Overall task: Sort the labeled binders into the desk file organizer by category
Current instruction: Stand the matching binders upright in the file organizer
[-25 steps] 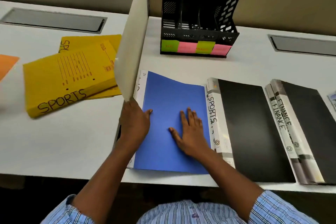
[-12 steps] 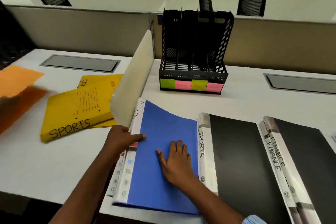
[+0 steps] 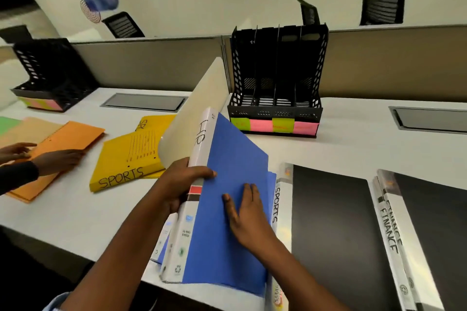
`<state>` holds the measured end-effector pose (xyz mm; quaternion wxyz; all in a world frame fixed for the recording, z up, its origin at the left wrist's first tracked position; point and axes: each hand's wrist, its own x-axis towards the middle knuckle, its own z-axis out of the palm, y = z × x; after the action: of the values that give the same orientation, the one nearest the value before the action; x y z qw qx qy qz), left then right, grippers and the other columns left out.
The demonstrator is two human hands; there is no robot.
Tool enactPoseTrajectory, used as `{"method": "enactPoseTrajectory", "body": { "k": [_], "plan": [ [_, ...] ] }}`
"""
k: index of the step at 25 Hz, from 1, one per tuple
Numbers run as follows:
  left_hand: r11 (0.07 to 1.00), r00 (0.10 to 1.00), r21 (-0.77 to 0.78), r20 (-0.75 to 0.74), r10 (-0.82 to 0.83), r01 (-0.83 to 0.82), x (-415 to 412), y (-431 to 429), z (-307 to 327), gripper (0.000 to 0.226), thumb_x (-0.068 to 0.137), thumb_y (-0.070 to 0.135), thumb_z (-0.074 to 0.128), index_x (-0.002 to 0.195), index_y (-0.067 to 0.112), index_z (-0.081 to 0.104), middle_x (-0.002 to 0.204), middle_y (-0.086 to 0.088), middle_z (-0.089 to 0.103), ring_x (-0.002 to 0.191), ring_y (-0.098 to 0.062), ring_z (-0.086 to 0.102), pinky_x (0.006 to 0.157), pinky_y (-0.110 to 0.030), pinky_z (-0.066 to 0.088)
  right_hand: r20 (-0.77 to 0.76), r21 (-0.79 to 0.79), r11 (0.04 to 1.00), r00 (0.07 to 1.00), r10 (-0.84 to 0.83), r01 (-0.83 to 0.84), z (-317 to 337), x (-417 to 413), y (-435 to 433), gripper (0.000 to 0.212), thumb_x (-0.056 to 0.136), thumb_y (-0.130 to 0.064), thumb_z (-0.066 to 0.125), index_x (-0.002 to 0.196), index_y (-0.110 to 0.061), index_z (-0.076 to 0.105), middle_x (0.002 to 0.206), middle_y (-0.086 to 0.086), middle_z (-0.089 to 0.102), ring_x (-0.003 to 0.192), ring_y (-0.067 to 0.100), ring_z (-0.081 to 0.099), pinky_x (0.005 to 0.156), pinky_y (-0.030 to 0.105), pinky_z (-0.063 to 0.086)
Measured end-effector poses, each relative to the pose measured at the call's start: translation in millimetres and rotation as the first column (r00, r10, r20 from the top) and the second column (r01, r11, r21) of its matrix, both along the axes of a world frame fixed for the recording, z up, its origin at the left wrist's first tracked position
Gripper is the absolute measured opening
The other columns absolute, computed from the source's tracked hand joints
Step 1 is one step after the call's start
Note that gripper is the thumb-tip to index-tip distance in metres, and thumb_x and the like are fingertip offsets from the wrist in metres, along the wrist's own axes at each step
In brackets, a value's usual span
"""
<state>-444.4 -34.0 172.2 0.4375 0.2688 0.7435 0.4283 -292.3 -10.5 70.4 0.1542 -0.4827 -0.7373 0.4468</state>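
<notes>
A blue binder (image 3: 235,159) with a white spine marked "HR" is tilted up off the desk near the front edge. My left hand (image 3: 182,182) grips its spine, with a cream cover flap (image 3: 197,111) standing up behind it. My right hand (image 3: 242,212) lies flat on the blue cover. The black desk file organizer (image 3: 275,108) stands at the back of the desk, with green and pink labels along its base and its slots empty. Another blue binder lies underneath. A black binder marked "SPORTS" (image 3: 328,222) lies to the right.
Two black "FINANCE" binders (image 3: 429,222) lie at the far right. A yellow "SPORTS" file (image 3: 126,159) lies to the left. Another person's hands (image 3: 50,159) rest on orange folders (image 3: 63,144). A second black organizer (image 3: 50,76) stands at the back left.
My left hand has closed on the binder's spine and raised that edge off the desk, so the "HR" label shows. My view has tilted up. Another person's hands have come in at the left.
</notes>
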Motion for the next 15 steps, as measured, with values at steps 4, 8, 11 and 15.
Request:
{"method": "enactPoseTrajectory", "body": {
  "k": [4,8,11,15],
  "plan": [
    [0.967,0.989,0.224,-0.060,0.137,-0.120,24,4,16,0.035,0.073,0.010,0.076,0.105,0.013,0.061,0.100,-0.011,0.070,0.085,-0.031,0.069,0.068,-0.040,0.059,-0.085,0.104,0.991,0.994,-0.069,0.078,30,8,15,0.072,0.095,-0.056,0.036,0.151,-0.015,0.018,0.160,0.008,0.006,0.148,0.024,0.008,0.119,0.040,0.017],
    [0.882,0.951,0.409,-0.092,0.295,-0.234,33,19,24,0.042,0.072,0.011,0.078,0.110,0.011,0.059,0.108,-0.010,0.068,0.094,-0.031,0.066,0.081,-0.047,0.057,-0.208,0.202,0.977,0.978,-0.023,0.066,54,9,19,0.067,0.093,-0.055,0.042,0.147,-0.017,0.027,0.153,0.004,0.023,0.141,0.020,0.024,0.116,0.040,0.027],
    [0.818,0.913,0.526,-0.170,0.372,-0.235,29,29,23,0.048,0.072,0.024,0.079,0.113,0.018,0.056,0.108,-0.004,0.065,0.097,-0.028,0.065,0.081,-0.047,0.057,-0.339,0.268,0.962,0.939,0.053,0.043,63,5,8,0.075,0.083,-0.072,0.041,0.143,-0.028,0.028,0.145,-0.008,0.028,0.135,0.009,0.030,0.111,0.034,0.036],
    [0.681,0.899,0.690,-0.101,0.426,-0.245,23,39,34,0.052,0.060,0.055,0.079,0.101,0.031,0.060,0.096,0.006,0.068,0.091,-0.021,0.066,0.079,-0.044,0.058,-0.263,0.426,0.904,0.957,0.120,0.004,63,-14,11,0.098,0.074,-0.075,0.055,0.150,-0.041,0.003,0.156,-0.017,0.004,0.145,0.004,0.008,0.115,0.029,0.026]
  ]
}}
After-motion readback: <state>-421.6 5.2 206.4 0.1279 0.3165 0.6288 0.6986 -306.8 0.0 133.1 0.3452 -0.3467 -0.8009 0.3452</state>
